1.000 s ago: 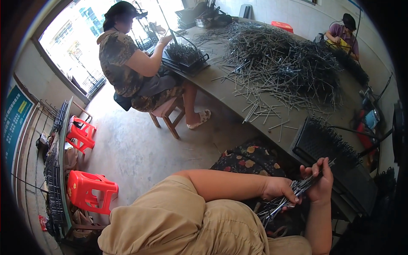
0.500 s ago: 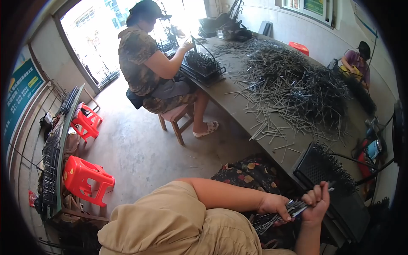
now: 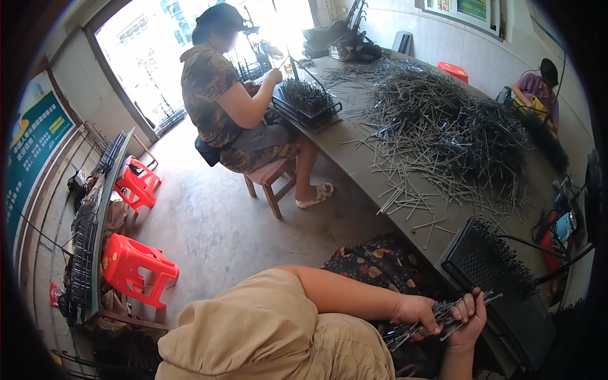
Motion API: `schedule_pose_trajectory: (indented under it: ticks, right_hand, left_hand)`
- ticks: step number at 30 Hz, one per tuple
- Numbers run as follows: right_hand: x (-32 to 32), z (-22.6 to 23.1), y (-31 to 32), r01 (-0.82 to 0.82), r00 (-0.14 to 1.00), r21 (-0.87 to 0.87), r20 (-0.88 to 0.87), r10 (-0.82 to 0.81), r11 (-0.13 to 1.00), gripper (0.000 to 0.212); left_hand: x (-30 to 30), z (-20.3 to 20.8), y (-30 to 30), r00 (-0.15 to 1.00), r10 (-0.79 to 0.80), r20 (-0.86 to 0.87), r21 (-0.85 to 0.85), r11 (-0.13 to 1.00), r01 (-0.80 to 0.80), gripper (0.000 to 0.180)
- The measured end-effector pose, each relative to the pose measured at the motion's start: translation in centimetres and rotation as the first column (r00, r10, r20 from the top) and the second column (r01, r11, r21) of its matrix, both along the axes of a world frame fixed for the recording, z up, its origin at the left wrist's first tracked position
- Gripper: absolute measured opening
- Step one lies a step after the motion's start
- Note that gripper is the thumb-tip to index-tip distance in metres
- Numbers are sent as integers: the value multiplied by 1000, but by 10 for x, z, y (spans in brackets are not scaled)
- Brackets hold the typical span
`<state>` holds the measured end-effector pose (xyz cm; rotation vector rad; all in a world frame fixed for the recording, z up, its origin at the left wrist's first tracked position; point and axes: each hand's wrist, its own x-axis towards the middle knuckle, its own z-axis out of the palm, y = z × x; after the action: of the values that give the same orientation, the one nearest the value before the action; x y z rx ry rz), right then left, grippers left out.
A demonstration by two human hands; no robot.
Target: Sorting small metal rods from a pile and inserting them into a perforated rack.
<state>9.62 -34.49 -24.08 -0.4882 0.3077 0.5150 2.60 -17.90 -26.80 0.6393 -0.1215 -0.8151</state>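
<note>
My left hand is closed round a bundle of thin grey metal rods at the lower right, above my lap. My right hand is close beside it, fingers curled round rods from the same bunch, with some tips poking out past its fingers. The rods' exact kind is too small to tell. Just beyond my right hand, a black perforated rack rests tilted at the table's near edge, with many rods standing in its far part.
A large heap of loose rods covers much of the table. At its far left a person in camouflage clothing sits by another filled rack. Another person sits at far right. Red stools stand on the left.
My right hand has tilted slightly, and rods now stick out past its fingers toward the rack. My left hand keeps its grip. The whole view has shifted a little.
</note>
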Motion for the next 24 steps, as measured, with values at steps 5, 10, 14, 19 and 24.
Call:
schedule_pose_trajectory:
  ticks: [5, 10, 14, 19, 24]
  right_hand:
    - [31, 9, -32, 54, 925, -1, 378, -50, 999, 29]
    - [12, 24, -34, 57, 912, -295, 405, 71, 954, 28]
    - [-27, -36, -3, -195, 917, -589, 174, 359, 784, 22]
    - [-17, -35, 6, -426, 860, -453, 66, 506, 783, 19]
    - [-25, -23, 21, -494, 845, -428, -31, 534, 757, 27]
  left_hand:
    - [1, -6, 7, 999, 36, 23, -6, 999, -36, 10]
    - [-1, -13, 21, 994, 97, -56, -82, 991, -101, 8]
    - [2, -16, 23, 950, 150, -274, -188, 961, -205, 5]
    - [4, 9, 24, 841, 440, -315, -62, 874, -481, 7]
    - [23, 16, 35, 674, 722, -156, -18, 680, -733, 12]
